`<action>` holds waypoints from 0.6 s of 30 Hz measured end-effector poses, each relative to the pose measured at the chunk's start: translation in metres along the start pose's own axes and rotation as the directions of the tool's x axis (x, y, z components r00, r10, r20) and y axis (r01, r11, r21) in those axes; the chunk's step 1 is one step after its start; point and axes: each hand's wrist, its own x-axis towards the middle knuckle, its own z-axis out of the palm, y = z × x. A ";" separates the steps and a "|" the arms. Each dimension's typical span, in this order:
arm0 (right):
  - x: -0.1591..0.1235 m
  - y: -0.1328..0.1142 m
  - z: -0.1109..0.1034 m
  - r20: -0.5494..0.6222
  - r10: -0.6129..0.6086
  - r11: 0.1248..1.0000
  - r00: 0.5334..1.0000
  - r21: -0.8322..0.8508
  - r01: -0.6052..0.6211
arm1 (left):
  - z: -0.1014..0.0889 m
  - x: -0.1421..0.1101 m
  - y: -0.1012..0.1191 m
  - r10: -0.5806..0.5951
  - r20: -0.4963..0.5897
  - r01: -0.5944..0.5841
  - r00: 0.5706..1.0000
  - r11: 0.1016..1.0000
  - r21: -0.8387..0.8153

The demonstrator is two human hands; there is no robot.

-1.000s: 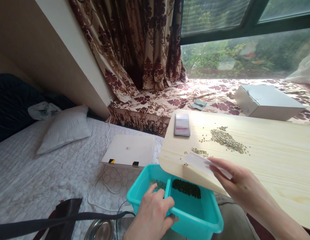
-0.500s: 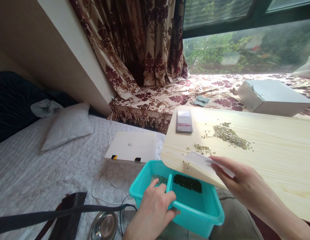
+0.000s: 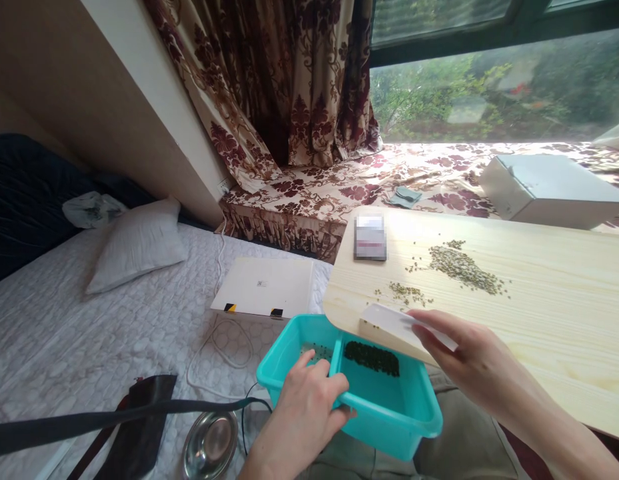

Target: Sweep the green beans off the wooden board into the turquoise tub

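My left hand grips the front rim of a turquoise divided bin near its middle divider, thumb outside and fingers reaching over the left compartment. Dark green beans lie heaped in the right compartment; a few small bits are scattered in the left one. In my right hand a thin whitish scraper is pinched, its far end at the edge of the wooden table above the bin. Just beyond the scraper sits a small patch of greenish beans. A larger spread of paler beans lies farther back.
A small flat box, blurred out, lies at the table's left corner. A white box and a steel bowl rest on the bed. A dark strap crosses the lower left. Another white box stands on the window seat.
My right hand and the scraper have shifted a little left along the table edge. My left hand keeps its hold on the bin. The whole view has tilted slightly.
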 end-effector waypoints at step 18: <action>0.016 0.017 -0.013 -0.122 0.128 0.963 0.984 -0.222 -0.153 | 0.003 -0.002 0.002 0.009 -0.014 -0.009 1.000 1.000 0.010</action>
